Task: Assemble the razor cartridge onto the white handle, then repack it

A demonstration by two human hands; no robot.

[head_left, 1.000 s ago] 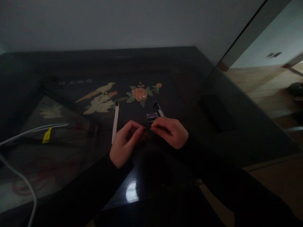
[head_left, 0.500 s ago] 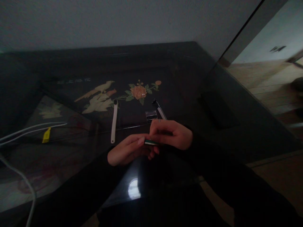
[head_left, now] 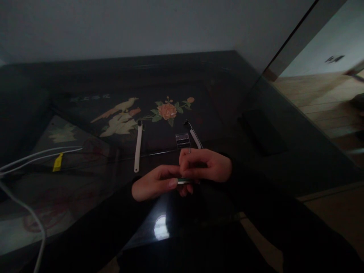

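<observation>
My left hand and my right hand meet above a dark glass-topped table, both pinching a small flat green-edged piece. My right fingers cover most of it from above; my left thumb presses its left end. Just beyond my hands lie a small clear plastic case, a white strip with a dark tip and a second white strip with a dark end, partly hidden by my right hand.
White cables with a yellow tag run along the left side. A dark flat rectangle lies at the right. A bird and flower picture shows under the glass. The table's right edge borders a wooden floor.
Both hands drew closer to me and lower. My left hand turned palm-up, and the small green-edged piece came into sight between the fingers.
</observation>
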